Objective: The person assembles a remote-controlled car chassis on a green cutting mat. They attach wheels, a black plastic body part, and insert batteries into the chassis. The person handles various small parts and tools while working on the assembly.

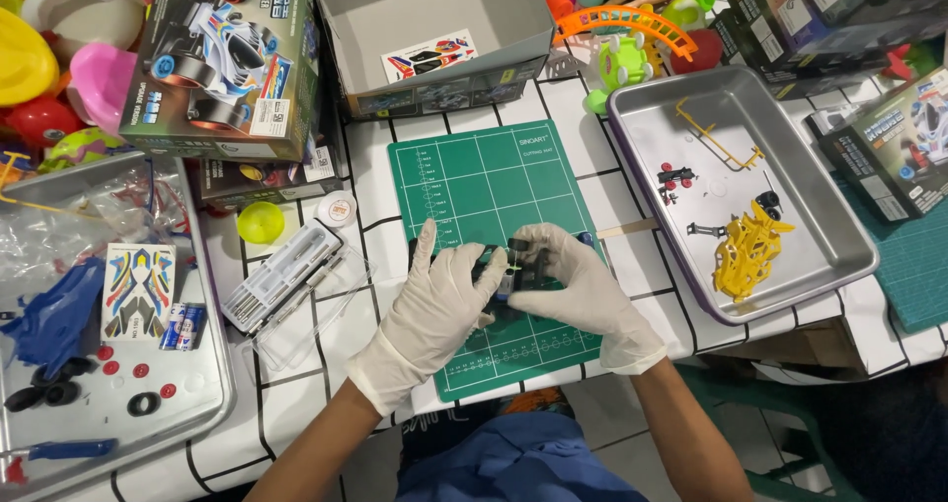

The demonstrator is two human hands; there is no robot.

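Small black plastic toy-car chassis (513, 265) mostly hidden between gloved left hand (434, 300) and right hand (583, 285), both gripping it over green gridded cutting mat (474, 176). Shallow metal tray (839, 255) with yellow plastic car body (748, 250) just right; clear plastic tool case (281, 280) just left.

Left hand (434, 300): wearing a thin, off-white disposable glove of latex-like material, fitting closely over the fingers and palm
Left cuff: glove ending just past the wrist in a loose, slightly wrinkled edge
Right hand (583, 290): wearing a matching thin off-white disposable glove, creasing across the back of the hand
Right cuff: glove rim bunching a little around the wrist
Forearms: showing bare below both gloves, with no sleeves reaching them
Lap: wearing a blue fabric garment (518, 463), folding in soft creases at the bottom edge of the view
Markings: gloves showing plain, with no print or pattern
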